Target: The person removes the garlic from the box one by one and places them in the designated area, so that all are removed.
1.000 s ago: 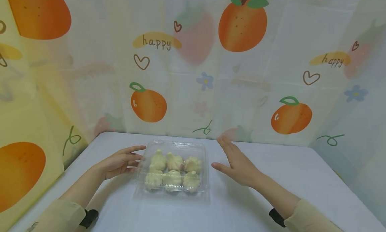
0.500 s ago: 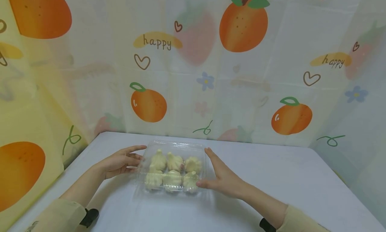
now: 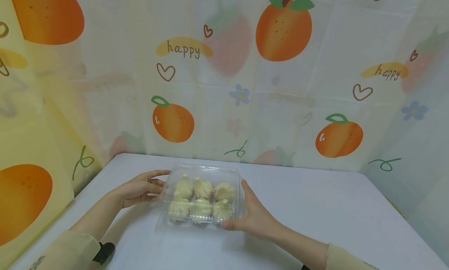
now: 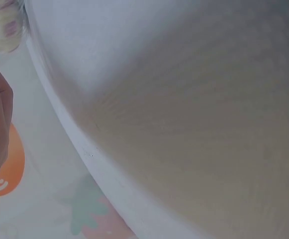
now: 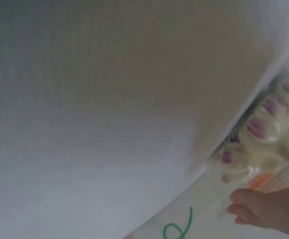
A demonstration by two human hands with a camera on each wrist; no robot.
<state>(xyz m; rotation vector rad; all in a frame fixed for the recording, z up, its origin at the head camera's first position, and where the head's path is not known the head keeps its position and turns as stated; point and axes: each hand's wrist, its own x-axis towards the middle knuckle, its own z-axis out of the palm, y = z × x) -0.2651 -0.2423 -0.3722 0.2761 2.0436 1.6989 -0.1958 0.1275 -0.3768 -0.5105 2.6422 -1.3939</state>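
A clear plastic clamshell box (image 3: 207, 167), lid down, lies on the table and holds several pale garlic bulbs (image 3: 203, 189) in two rows. My left hand (image 3: 138, 189) is at the box's left side, its fingers loosely spread along the wall; whether they all touch is unclear. At the right side my right hand (image 3: 258, 217) grips the box, thumb at the front corner and index finger along the far part of the wall. Purple streaks mark the garlic (image 5: 266, 122) in the right wrist view, above the curled fingers of the right hand (image 5: 271, 209).
A white-covered table (image 3: 308, 207) extends on both sides of the box. Behind it hangs a curtain (image 3: 280, 106) printed with oranges, strawberries and hearts. A yellow side panel (image 3: 31, 137) stands at the left.
My right hand has come in from the right and down, taking hold of the box's right side. The left hand and the box have stayed in place.
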